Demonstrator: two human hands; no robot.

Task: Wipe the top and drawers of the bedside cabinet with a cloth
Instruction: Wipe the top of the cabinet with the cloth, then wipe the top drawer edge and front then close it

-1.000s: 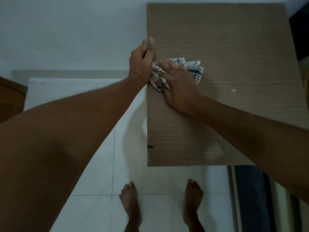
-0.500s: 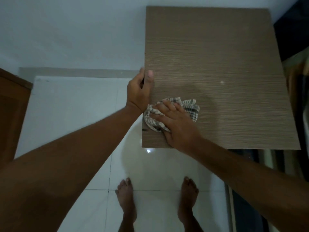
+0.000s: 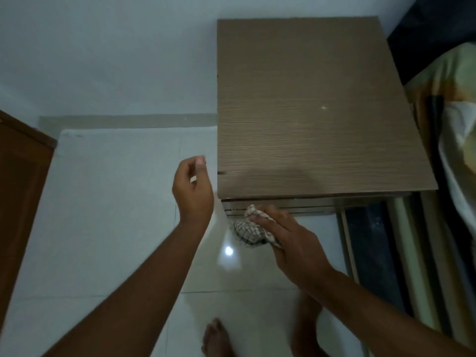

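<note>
The bedside cabinet's wood-grain top [image 3: 314, 104] fills the upper right, with its drawer fronts [image 3: 304, 206] showing as a thin strip below the near edge. My right hand [image 3: 291, 240] holds a checked cloth [image 3: 248, 231] against the left end of the drawer fronts. My left hand [image 3: 192, 189] hangs in the air just left of the cabinet's near left corner, fingers loosely curled, holding nothing and touching nothing.
White floor tiles [image 3: 116, 215] lie to the left and below, with my bare feet [image 3: 216, 338] at the bottom. A brown wooden door [image 3: 20, 189] stands at the far left. A bed with patterned bedding [image 3: 453, 119] borders the cabinet's right side.
My right hand slid the cloth toward me along the left side of the top, off the near edge and down onto the drawer fronts. My left hand let go of the cabinet's left edge.
</note>
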